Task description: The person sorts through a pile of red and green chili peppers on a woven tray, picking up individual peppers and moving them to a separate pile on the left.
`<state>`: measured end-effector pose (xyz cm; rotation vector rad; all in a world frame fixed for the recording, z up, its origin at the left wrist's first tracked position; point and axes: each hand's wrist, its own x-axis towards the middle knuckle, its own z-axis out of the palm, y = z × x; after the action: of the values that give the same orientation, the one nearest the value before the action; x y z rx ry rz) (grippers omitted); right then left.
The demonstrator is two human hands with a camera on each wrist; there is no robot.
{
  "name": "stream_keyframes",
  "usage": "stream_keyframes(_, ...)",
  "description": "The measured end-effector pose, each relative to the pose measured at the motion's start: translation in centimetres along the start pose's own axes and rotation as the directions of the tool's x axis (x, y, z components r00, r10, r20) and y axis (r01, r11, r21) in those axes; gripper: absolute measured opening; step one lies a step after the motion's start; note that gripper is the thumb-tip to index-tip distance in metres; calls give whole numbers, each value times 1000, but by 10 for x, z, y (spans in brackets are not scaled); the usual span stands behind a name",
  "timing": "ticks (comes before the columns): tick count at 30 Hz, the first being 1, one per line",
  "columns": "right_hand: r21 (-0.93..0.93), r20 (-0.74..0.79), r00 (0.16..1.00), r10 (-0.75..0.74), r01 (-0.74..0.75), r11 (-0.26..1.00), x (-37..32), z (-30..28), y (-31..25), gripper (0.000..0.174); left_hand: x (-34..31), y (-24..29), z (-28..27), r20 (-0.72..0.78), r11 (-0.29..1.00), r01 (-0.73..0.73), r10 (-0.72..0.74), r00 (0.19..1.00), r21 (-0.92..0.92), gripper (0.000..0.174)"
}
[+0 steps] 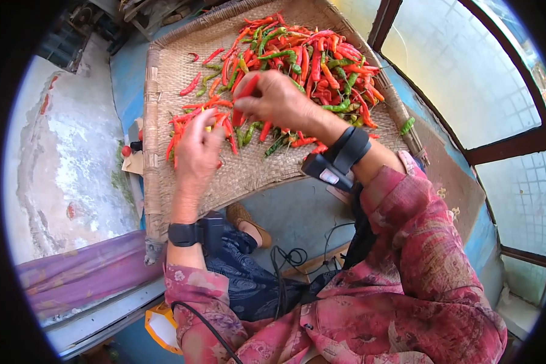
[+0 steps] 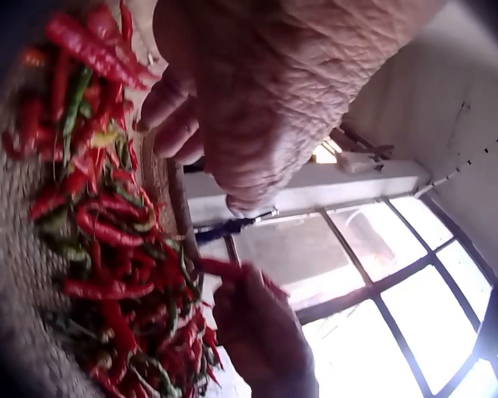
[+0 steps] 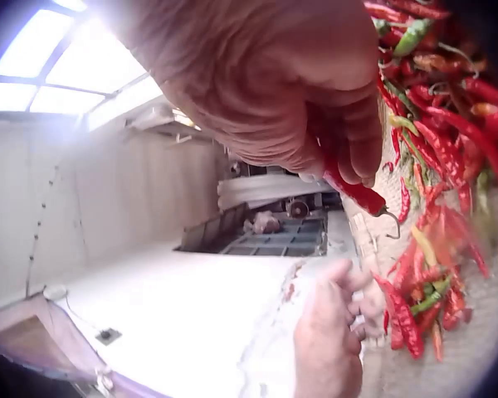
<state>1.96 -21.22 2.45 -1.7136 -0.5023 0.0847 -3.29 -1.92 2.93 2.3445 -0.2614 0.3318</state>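
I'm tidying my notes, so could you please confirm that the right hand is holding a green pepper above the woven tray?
The pepper is red, not green, as the right wrist view shows; the right hand does hold it above the woven tray.

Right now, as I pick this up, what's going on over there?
A person is working over a woven tray. The right hand pinches a red chili pepper. The left hand is near a smaller heap of peppers, with nothing visible in its grip. A larger heap, red and green, lies farther back and rightward.
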Motion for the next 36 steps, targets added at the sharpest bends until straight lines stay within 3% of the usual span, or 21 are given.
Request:
stream_keyframes(1, -7, 31, 998, -46, 46, 999, -4, 8, -7, 11, 0, 9, 8, 75, 996, -89, 86, 993, 28, 28)
stream_keyframes(2, -190, 36, 997, -70, 76, 979, -9, 10, -15, 11, 0, 14, 11, 151, 983, -178, 169, 974, 49, 27)
stream_keyframes(4, -65, 32, 990, -140, 142, 988, -3, 14, -3, 15, 3, 20, 7, 166, 989, -123, 108, 980, 87, 26)
stream_keyframes(6, 69, 117, 993, -13, 5, 998, 4, 0, 1, 20, 7, 17, 3, 182, 989, -77, 53, 982, 128, 26)
stream_keyframes(8, -262, 21, 993, -116, 118, 958, 9, -14, 10, 26, 12, 2, -8, 7, 959, 40, -44, 999, 282, 23)
stream_keyframes(10, -600, -9, 993, -116, 87, 795, 11, -21, 26, 24, 11, -13, -23, -68, 910, 45, -18, 998, 413, 23)
stream_keyframes(11, -595, -9, 993, -116, 88, 799, 9, -19, 39, 24, 9, -20, -31, -136, 842, 58, 19, 991, 536, 24)
stream_keyframes(13, -807, 71, 956, -286, 223, 547, 5, -16, 56, 15, 5, -42, -45, -131, 804, 52, 33, 991, 592, 23)
stream_keyframes(14, -807, 68, 955, -288, 223, 548, 5, -15, 59, 15, 4, -50, -48, -127, 765, 48, 45, 991, 643, 23)
stream_keyframes(15, -839, 56, 980, -191, 150, 523, 3, -10, 56, 13, 3, -50, -50, -97, 719, 128, -84, 992, 684, 23)
stream_keyframes(16, -867, 40, 995, -94, 81, 492, 2, -5, 53, 12, 2, -53, -51, -99, 716, 130, -85, 991, 686, 23)
stream_keyframes(18, -880, 42, 997, -71, 71, 470, 0, -2, 53, 11, 0, -62, -52, -49, 613, 169, -208, 977, 772, 20)
stream_keyframes(20, -879, 104, 989, -103, 140, 456, 2, -2, 63, 8, -3, -64, -53, -22, 616, 125, -172, 985, 778, 23)
stream_keyframes(22, -863, 27, 995, -97, 72, 501, 3, -2, 52, 8, 0, -65, -50, -58, 577, -25, 125, 990, 817, 28)
stream_keyframes(23, -834, 4, 991, -130, 76, 547, 2, -8, 47, 9, 3, -65, -48, -62, 579, -21, 122, 991, 815, 28)
stream_keyframes(25, -776, -68, 984, -162, 50, 629, 2, -18, 26, 5, 11, -48, -38, -98, 751, -163, 290, 952, 639, 33)
stream_keyframes(26, -771, -81, 970, -230, 86, 631, 2, -23, 22, 4, 12, -39, -29, -103, 754, -156, 285, 953, 638, 33)
stream_keyframes(28, -689, -106, 944, -312, 157, 707, -6, -29, 0, 6, 13, -19, -9, 15, 964, -106, 105, 994, 244, 31)
stream_keyframes(30, -649, -109, 948, -298, 159, 744, -12, -29, -13, 8, 9, -4, 10, 58, 958, -194, 186, 981, 211, 30)
stream_keyframes(32, -375, -50, 961, -273, 236, 897, -15, -23, -21, 10, 8, 6, 25, 103, 943, -286, 272, 957, 168, 28)
stream_keyframes(36, -130, -82, 955, -283, 272, 954, -10, -17, -18, 14, 13, 22, 30, 142, 991, -135, 137, 980, -21, 31)
